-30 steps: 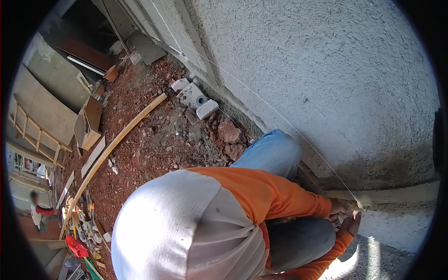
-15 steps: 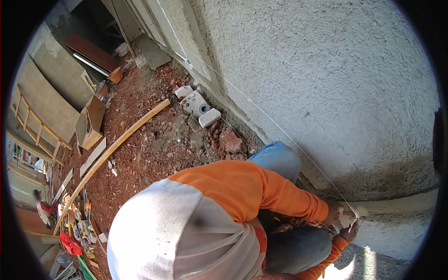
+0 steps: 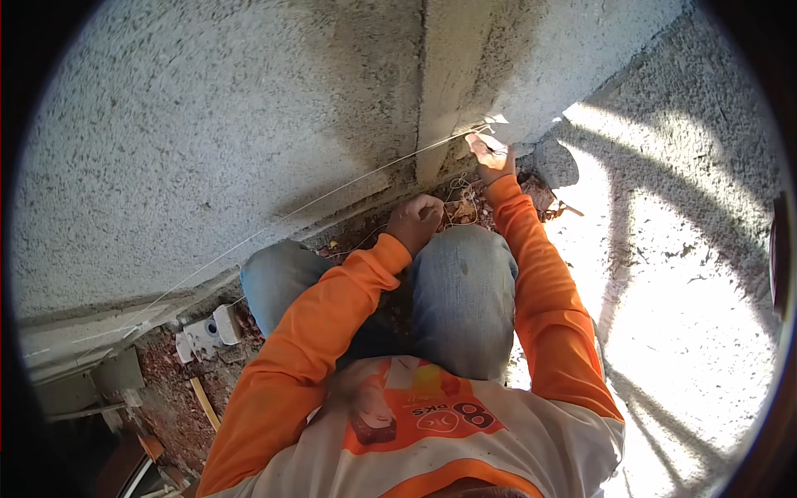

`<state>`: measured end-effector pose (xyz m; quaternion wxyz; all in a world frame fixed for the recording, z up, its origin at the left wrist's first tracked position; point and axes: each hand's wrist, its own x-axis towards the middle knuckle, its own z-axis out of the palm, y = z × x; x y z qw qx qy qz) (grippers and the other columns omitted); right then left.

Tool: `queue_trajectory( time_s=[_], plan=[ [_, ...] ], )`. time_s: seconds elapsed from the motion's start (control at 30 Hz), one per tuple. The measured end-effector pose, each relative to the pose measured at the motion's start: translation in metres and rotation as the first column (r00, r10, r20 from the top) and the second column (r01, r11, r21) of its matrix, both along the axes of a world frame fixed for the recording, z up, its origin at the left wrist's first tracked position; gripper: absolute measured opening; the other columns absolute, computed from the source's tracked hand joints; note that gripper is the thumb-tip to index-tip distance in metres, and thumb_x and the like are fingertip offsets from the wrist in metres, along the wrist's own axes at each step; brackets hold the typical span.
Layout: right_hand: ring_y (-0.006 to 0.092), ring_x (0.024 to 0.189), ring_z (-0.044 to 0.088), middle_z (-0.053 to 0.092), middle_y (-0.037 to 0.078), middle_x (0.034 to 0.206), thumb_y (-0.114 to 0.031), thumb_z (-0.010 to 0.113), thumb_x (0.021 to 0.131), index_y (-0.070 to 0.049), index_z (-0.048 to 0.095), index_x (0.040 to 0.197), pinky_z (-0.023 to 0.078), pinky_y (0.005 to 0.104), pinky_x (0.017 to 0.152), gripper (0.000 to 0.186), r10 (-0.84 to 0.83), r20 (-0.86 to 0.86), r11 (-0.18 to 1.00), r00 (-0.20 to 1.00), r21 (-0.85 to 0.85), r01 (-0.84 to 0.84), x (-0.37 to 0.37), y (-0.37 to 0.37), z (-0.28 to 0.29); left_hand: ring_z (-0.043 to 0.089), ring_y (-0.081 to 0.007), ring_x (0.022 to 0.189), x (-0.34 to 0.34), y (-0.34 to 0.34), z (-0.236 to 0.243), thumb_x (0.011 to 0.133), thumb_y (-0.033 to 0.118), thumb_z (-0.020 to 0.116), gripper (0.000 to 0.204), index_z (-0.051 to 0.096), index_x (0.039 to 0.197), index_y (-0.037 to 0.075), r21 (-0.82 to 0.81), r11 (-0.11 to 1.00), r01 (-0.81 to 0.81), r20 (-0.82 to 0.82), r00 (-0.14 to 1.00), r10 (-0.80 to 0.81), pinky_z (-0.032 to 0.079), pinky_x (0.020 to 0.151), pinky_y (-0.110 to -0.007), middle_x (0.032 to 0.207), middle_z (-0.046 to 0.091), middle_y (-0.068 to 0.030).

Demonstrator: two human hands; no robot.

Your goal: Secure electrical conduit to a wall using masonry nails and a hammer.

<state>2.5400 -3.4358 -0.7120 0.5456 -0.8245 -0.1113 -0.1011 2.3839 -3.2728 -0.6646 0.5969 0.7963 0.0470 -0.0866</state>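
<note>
Beside a rough gray wall [image 3: 249,124], you crouch where shadow-striped, sunlit concrete [image 3: 656,324] spreads to your right. Your gray-and-orange shirt [image 3: 564,432] and faded blue jeans [image 3: 465,290] fill the foreground, both knees bent toward the wall. At lower left, a wood strip [image 3: 205,404] lies on reddish soil [image 3: 166,373], near pale blocks [image 3: 226,324] at the wall's foot. Your left hand [image 3: 417,217] is held just past your right knee, fingers curled; whether they hold a strand cannot be told. Your right hand [image 3: 491,159] reaches up to the wall, fingertips at the white string [image 3: 324,195]; whether they pinch it is unclear. The string runs straight along the wall from far left to that hand. Thin loose loops [image 3: 455,195] lie between your hands.
</note>
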Motion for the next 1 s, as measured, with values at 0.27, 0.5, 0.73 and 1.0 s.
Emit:
queue_trajectory(
  time_s=[0.27,0.5,0.73,1.0],
  plan=[
    [0.0178,0.055,0.053,0.057,0.010,0.060,-0.024,0.053,0.077,-0.004,0.061,0.080,0.042,0.0296,0.055,0.021,-0.148,0.145,0.973,0.978,-0.155,0.170,0.025,-0.014,0.062,0.054,-0.0115,0.068,0.001,0.001,-0.003,0.078,0.025,0.051,0.030,0.053,0.097,0.002,0.009,0.999,0.041,0.051,0.998,-0.042,0.043,0.061,-0.025,0.082,0.058,-0.0063],
    [0.0167,0.061,0.054,0.058,0.010,0.066,-0.022,0.053,0.078,-0.002,0.060,0.083,0.043,0.0277,0.059,0.021,0.001,0.043,0.995,0.999,-0.097,0.003,-0.011,0.003,0.002,0.048,-0.0139,0.056,0.016,0.035,0.017,0.081,0.025,0.048,0.022,0.049,0.094,0.008,-0.564,0.302,-0.768,-0.577,0.629,0.520,0.037,0.046,-0.025,0.077,0.056,-0.0048],
    [0.0228,0.055,0.055,0.057,0.013,0.060,-0.022,0.053,0.077,-0.004,0.060,0.077,0.043,0.0297,0.054,0.019,-0.105,0.112,0.991,0.988,-0.074,0.114,-0.001,-0.001,0.058,0.046,-0.0124,0.055,0.020,0.052,0.016,0.081,0.020,0.046,0.014,0.049,0.090,0.010,-0.599,0.199,-0.776,-0.516,0.564,0.645,0.036,0.047,-0.025,0.075,0.055,-0.0023],
    [0.0061,0.040,0.035,0.057,0.006,0.069,-0.026,0.050,0.081,-0.004,0.053,0.093,0.025,0.0175,0.035,0.025,0.333,-0.604,0.778,0.724,0.610,0.151,0.016,-0.021,0.038,0.049,-0.0129,0.049,0.014,0.037,0.008,0.083,0.026,0.046,0.018,0.052,0.087,0.010,-0.549,0.364,-0.752,-0.462,0.636,0.618,0.037,0.042,-0.024,0.073,0.056,-0.0033]
  ],
)
